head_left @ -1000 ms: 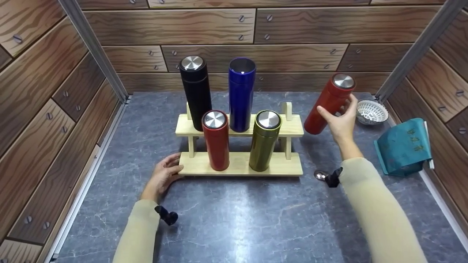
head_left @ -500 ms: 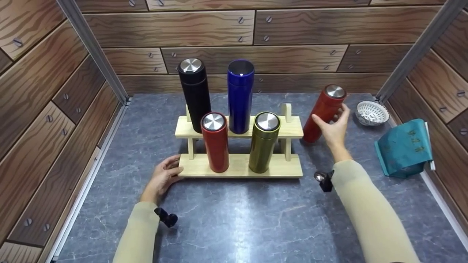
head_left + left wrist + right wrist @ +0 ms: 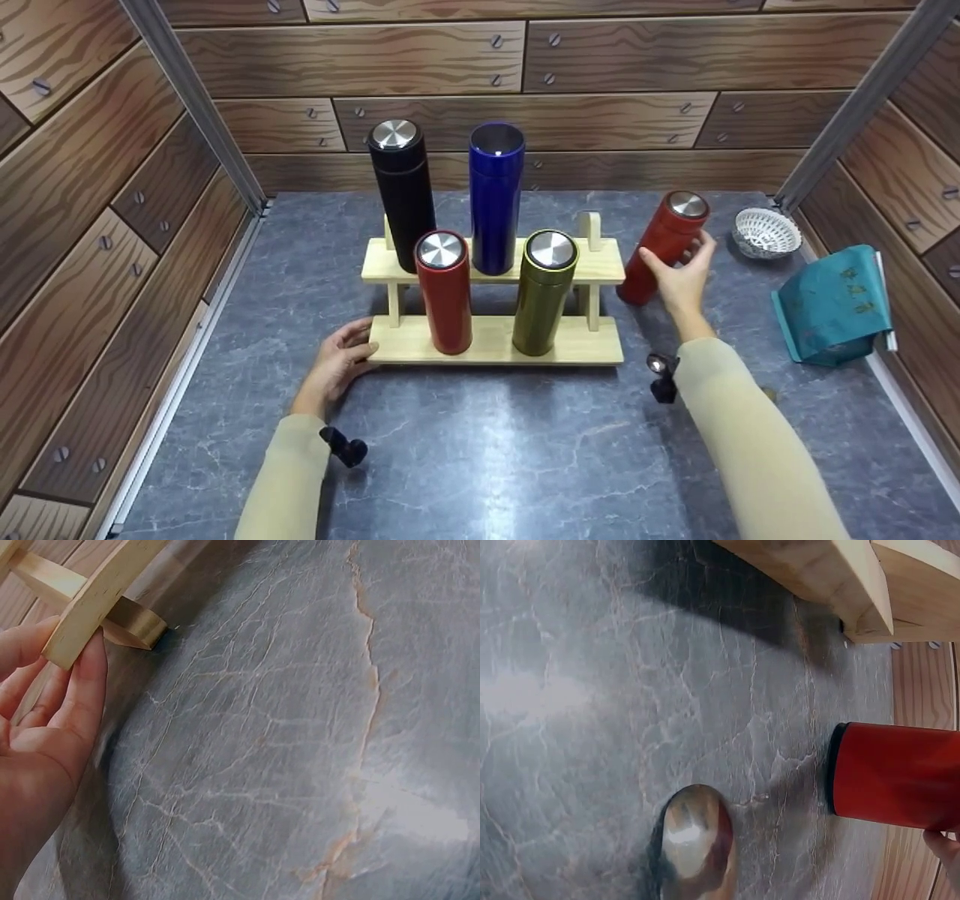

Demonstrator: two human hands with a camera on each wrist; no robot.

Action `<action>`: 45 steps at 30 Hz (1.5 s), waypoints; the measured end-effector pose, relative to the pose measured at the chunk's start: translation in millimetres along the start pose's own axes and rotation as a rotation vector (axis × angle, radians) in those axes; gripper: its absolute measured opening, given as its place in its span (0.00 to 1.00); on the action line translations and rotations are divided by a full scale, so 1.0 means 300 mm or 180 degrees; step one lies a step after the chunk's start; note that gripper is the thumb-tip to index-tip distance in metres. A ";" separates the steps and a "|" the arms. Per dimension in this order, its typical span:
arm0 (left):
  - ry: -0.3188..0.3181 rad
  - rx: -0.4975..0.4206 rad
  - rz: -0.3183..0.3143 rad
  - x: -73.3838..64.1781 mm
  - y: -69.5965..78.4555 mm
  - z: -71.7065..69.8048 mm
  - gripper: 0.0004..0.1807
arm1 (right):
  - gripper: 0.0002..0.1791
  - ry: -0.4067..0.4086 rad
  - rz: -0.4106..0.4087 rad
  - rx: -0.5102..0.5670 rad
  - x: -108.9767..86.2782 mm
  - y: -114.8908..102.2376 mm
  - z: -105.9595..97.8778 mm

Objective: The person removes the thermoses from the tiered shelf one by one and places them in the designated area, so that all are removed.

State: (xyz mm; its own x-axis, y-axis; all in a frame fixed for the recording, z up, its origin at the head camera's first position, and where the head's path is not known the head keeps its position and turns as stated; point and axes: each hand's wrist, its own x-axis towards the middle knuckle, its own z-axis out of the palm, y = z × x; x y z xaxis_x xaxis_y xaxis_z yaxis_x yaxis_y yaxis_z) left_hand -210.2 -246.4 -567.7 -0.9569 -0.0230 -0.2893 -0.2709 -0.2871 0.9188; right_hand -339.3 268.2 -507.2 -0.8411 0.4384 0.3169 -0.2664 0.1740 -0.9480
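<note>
My right hand (image 3: 684, 281) grips a red thermos (image 3: 660, 247) with a steel-topped lid, just right of the two-tier wooden rack (image 3: 487, 358). The thermos leans a little. In the right wrist view its black-rimmed base is near the tabletop; I cannot tell whether it touches. My left hand (image 3: 337, 364) pinches the left end of the rack's lower board (image 3: 97, 604), thumb on one face and fingers on the other. A black thermos (image 3: 405, 202) and a blue thermos (image 3: 495, 202) stand on the upper shelf. Below them stand another red thermos (image 3: 446, 307) and an olive-green thermos (image 3: 541, 307).
A white woven basket (image 3: 766, 234) sits at the back right. In front of it, by the right wall, stands a teal bag (image 3: 836, 304). A shiny metal spoon (image 3: 697, 840) lies on the marbled tabletop, partly hidden by the right wrist in the head view.
My right hand has brought the red thermos lower and nearer to me, slightly left, toward the rack's right side. The left hand and the rack stay in place.
</note>
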 end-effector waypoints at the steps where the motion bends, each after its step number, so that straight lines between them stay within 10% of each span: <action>1: 0.0005 0.0002 -0.0002 0.000 -0.001 -0.001 0.32 | 0.46 -0.0030 0.0011 -0.0009 0.000 0.002 0.001; 18: -0.0025 -0.0148 0.0018 -0.004 -0.008 0.001 0.33 | 0.46 -0.0613 0.0263 -0.0400 -0.022 -0.011 -0.049; 45: -0.0046 -0.0091 0.0037 -0.011 -0.005 0.006 0.32 | 0.29 -0.0540 0.0301 0.0086 -0.113 -0.099 -0.129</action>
State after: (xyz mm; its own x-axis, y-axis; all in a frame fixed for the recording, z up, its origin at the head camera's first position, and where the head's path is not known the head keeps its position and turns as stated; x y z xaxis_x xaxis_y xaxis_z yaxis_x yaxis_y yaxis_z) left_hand -206.7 -244.0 -567.8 -0.9615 -0.0126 -0.2746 -0.2569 -0.3141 0.9140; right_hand -284.6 282.3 -488.6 -0.9296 0.2963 0.2191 -0.1932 0.1144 -0.9745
